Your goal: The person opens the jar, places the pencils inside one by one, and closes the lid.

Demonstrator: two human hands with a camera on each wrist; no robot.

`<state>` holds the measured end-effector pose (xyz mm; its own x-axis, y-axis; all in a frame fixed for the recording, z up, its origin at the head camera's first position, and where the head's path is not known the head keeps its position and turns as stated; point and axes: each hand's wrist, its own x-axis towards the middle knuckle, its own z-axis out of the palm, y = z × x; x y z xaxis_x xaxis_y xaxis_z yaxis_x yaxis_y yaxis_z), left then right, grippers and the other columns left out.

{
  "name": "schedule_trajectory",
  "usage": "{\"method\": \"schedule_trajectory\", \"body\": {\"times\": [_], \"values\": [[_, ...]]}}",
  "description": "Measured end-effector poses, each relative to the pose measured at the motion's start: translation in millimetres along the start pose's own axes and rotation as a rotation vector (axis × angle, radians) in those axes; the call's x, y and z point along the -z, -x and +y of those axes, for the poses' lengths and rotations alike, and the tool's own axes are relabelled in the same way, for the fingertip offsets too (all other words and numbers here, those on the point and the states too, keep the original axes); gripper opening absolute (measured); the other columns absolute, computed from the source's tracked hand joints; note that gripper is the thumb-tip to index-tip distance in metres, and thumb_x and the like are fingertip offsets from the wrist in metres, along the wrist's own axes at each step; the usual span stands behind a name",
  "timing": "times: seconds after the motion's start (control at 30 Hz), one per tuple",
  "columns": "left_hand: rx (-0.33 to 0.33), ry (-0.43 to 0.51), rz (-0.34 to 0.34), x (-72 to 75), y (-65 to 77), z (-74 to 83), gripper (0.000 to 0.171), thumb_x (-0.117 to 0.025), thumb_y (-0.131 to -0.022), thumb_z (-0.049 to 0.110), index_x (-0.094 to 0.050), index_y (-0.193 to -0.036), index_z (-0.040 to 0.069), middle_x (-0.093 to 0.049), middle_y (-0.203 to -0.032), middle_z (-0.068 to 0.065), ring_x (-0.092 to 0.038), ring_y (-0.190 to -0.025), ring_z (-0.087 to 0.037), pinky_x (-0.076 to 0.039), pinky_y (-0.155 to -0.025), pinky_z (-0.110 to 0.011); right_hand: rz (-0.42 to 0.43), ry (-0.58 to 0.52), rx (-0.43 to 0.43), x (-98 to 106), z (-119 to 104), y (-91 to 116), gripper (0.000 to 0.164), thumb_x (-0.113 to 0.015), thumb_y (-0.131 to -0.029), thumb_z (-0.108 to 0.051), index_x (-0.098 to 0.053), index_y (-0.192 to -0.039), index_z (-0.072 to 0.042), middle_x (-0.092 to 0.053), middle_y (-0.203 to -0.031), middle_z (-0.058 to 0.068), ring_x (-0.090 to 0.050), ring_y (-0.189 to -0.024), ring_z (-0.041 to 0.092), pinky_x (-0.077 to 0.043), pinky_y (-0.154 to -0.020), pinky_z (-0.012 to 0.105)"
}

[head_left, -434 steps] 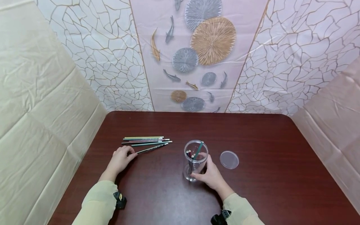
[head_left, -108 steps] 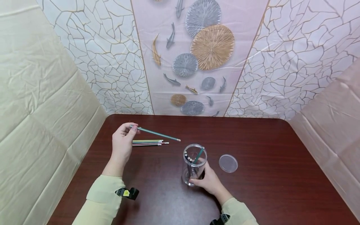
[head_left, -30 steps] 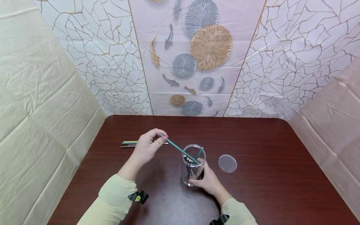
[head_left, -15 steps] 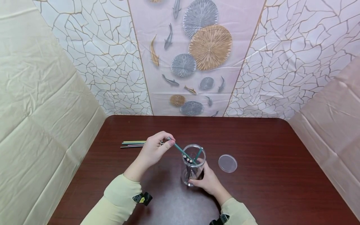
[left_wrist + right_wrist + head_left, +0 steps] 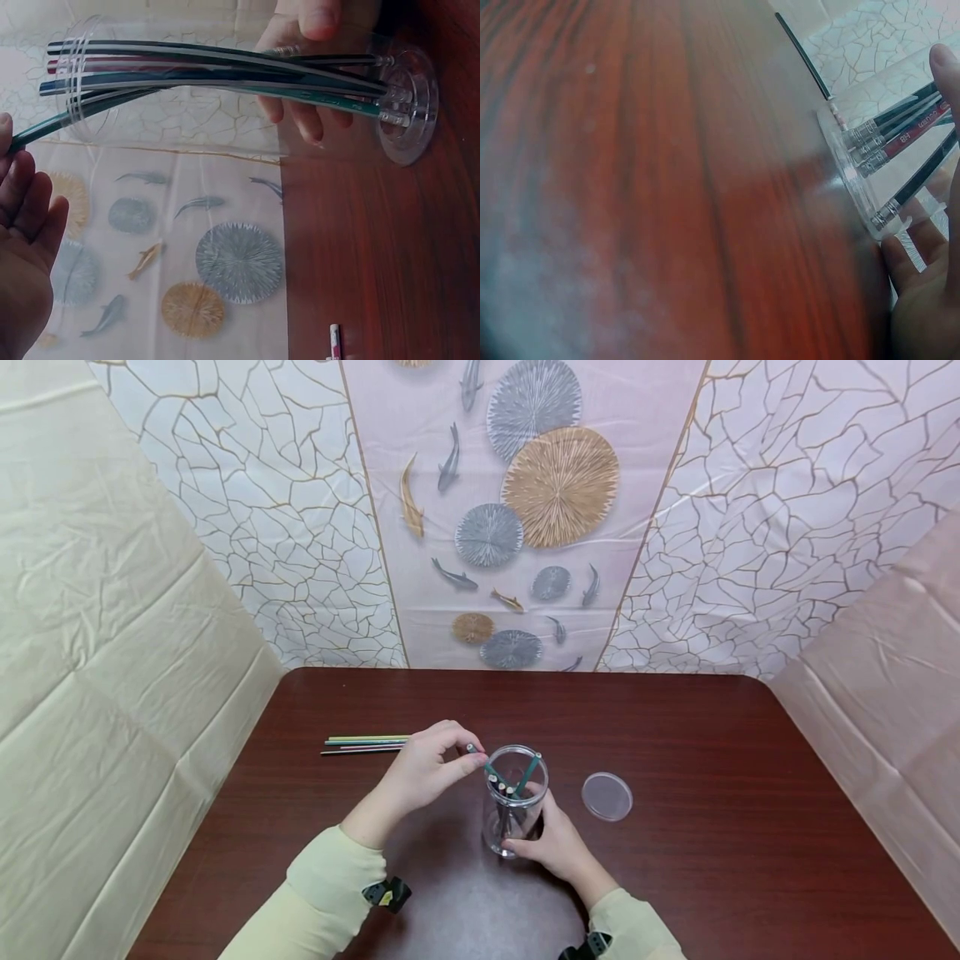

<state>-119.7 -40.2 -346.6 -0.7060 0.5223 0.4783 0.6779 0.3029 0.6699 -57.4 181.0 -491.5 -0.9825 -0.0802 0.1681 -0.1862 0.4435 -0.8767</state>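
A green pencil leans in the clear jar, its top poking out; the left hand pinches that top; the right hand grips the jar; other pencils stand in it; loose pencils lie left of the jar; a round lid lies right of it.

One left hand and one right hand; two wrist cameras; one surface; one clear jar; one round lid; at least five pencils in the jar, the pinched one included; four more pencils on the surface.
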Motion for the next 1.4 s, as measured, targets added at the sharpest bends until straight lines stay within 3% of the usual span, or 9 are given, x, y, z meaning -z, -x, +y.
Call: {"method": "schedule_trajectory", "body": {"times": [0.1, 0.33, 1.03, 1.4], "values": [[-0.014, -0.012, -0.023, -3.3, 0.3, -0.1, 0.005, -0.071, -0.083, 0.016, -0.067, -0.086, 0.016, -0.056, -0.079, 0.011, -0.052, -0.075, -0.007, -0.047, -0.064, -0.033, -0.002, -0.004, -0.002, -0.1, -0.1, -0.2, 0.082, -0.088, -0.06, -0.022, -0.043, -0.129, -0.016, -0.062, -0.114, 0.002, -0.057, -0.106, 0.017, -0.041, -0.093, 0.044], [-0.062, -0.05, -0.04, -7.8, 1.0, -1.5, 0.008, -0.073, -0.082, 0.017, -0.067, -0.086, 0.014, -0.056, -0.078, 0.01, -0.051, -0.074, -0.006, -0.045, -0.065, -0.022, -0.01, -0.005, -0.012, -0.3, 0.4, -0.5, 0.082, -0.088, -0.061, -0.023, -0.043, -0.128, -0.018, -0.061, -0.115, 0.003, -0.056, -0.106, 0.019, -0.04, -0.094, 0.046], [-0.142, -0.096, -0.058, -10.3, 1.7, -2.1, 0.009, -0.072, -0.082, 0.018, -0.066, -0.085, 0.013, -0.054, -0.075, 0.01, -0.048, -0.073, -0.006, -0.042, -0.061, -0.02, -0.002, 0.01, 0.007, -0.1, 0.4, 0.3, 0.081, -0.088, -0.06, -0.024, -0.044, -0.128, -0.016, -0.061, -0.114, 0.002, -0.057, -0.105, 0.017, -0.041, -0.093, 0.044], [-0.099, -0.057, -0.026, -5.8, 3.9, -8.3, 0.016, -0.071, -0.083, 0.017, -0.069, -0.097, 0.01, -0.057, -0.08, 0.007, -0.052, -0.076, -0.008, -0.047, -0.065, -0.024, 0.001, 0.023, 0.002, -0.2, 1.8, 0.2, 0.082, -0.088, -0.06, -0.023, -0.044, -0.128, -0.017, -0.062, -0.112, 0.003, -0.057, -0.103, 0.017, -0.042, -0.092, 0.043]]}}
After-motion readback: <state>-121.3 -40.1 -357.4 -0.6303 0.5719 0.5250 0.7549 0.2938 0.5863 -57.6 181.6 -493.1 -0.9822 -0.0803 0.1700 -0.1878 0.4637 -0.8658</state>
